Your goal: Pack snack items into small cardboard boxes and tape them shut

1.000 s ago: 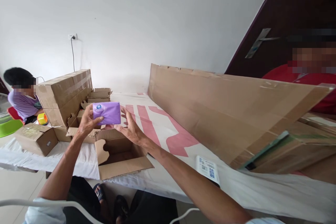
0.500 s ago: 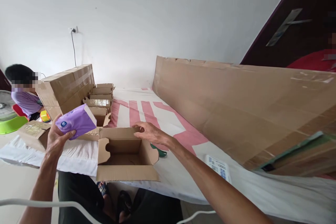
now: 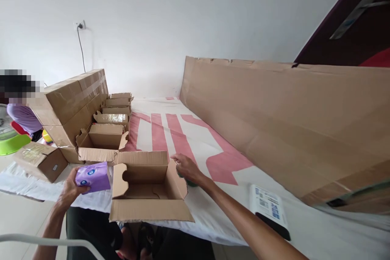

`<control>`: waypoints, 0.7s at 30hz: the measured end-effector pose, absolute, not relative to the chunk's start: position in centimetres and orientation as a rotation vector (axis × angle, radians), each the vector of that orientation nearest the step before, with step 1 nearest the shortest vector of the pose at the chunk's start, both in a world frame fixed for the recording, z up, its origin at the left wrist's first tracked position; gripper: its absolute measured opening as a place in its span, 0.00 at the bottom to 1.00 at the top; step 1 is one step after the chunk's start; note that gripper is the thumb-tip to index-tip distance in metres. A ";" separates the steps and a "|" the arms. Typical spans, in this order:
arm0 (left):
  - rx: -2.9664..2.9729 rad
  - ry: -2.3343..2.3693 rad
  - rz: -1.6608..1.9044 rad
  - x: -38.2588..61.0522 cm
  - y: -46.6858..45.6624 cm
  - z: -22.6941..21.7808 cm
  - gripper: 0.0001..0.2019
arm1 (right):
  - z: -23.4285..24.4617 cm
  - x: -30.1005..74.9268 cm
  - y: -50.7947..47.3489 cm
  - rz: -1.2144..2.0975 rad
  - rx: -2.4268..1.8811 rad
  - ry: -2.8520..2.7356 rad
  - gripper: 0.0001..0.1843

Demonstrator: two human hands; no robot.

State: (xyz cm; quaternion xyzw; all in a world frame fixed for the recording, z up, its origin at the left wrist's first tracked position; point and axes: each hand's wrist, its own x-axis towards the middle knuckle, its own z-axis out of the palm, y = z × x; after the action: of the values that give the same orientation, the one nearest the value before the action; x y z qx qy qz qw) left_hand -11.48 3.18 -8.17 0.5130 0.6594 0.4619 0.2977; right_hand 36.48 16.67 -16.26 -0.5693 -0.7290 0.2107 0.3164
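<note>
My left hand (image 3: 70, 189) is closed round one end of a purple soft pack, which looks like tissues (image 3: 94, 178). It holds the pack just left of an open cardboard box (image 3: 149, 210). The flaps of this box are folded outward, and its visible inside is bare. My right hand (image 3: 187, 168) is beside the box's back right corner, index finger stretched toward the corner and the other fingers partly hidden. A dark green object (image 3: 191, 184) shows partly under the right hand, its kind unclear.
Several open boxes (image 3: 106, 129) stand in a row at the left, beside stacked closed cartons (image 3: 65, 101). A closed box (image 3: 41, 160) is near the left edge. A long cardboard panel (image 3: 258, 118) borders the right. A white and black device (image 3: 269, 207) lies at right. A person (image 3: 24, 115) is at far left.
My left hand has lowered the purple pack and brought it nearer the box's left side. My right hand has shifted from the back flap toward the right corner. The view has moved slightly.
</note>
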 end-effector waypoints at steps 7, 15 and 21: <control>1.450 1.680 1.151 -11.2 6.8 -11.0 0.32 | -21.8 36.8 14.2 0.076 -1.484 -2.186 0.21; 1.388 1.611 1.171 -10.0 9.5 -13.1 0.32 | -25.0 36.5 12.7 -0.252 -1.433 -2.117 0.26; 1.391 1.664 1.237 -9.1 12.0 -13.9 0.28 | -25.4 36.5 12.5 -0.333 -1.453 -2.143 0.30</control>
State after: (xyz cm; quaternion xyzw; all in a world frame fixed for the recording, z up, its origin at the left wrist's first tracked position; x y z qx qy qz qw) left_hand -9.10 12.04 -13.93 0.5283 0.6323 0.4698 0.3169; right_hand 36.47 12.53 -25.39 -0.5370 -0.7922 -0.1231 0.2626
